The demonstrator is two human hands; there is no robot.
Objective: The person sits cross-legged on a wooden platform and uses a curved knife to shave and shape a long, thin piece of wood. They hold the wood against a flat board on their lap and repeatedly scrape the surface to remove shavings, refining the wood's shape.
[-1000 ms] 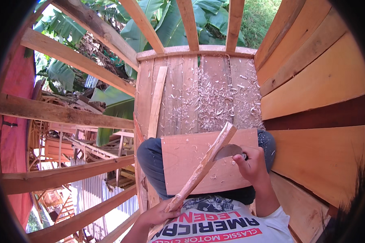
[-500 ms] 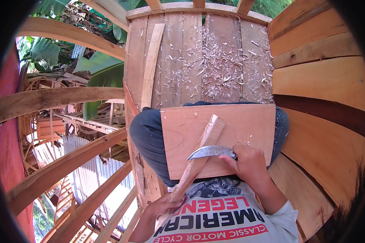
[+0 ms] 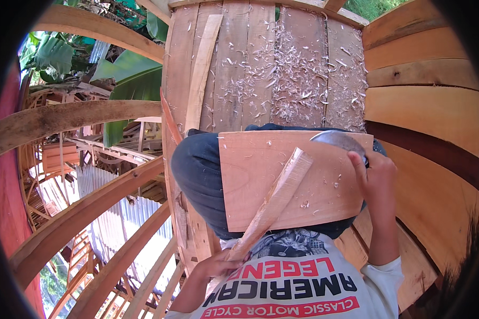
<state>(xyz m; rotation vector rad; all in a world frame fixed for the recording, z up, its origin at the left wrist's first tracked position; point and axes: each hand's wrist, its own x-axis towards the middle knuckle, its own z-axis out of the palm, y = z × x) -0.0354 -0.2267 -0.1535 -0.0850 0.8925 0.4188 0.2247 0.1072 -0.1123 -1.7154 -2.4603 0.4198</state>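
Note:
A flat wooden board (image 3: 250,175) lies across my lap. Over it, slanting from my belly up to the right, is a whittled stick of wood (image 3: 282,186) with pale cut faces. My left hand (image 3: 222,264) is closed round the stick's lower end, against my shirt. At the board's upper right, apart from the stick, my right hand (image 3: 375,169) grips a curved knife (image 3: 338,139); its blade points left and its handle is mostly hidden in the fingers. A few small shavings (image 3: 305,204) lie on the board.
Plank flooring (image 3: 231,69) ahead is strewn with curled wood shavings (image 3: 298,85). A long wooden strip (image 3: 203,69) lies on it at the left. Slatted rails (image 3: 85,199) run along the left, a plank wall (image 3: 426,106) along the right. Banana leaves (image 3: 130,80) hang beyond the rails.
My right hand has carried the knife off the stick, up and right to the board's far corner. The left hand keeps its hold. The view has shifted slightly.

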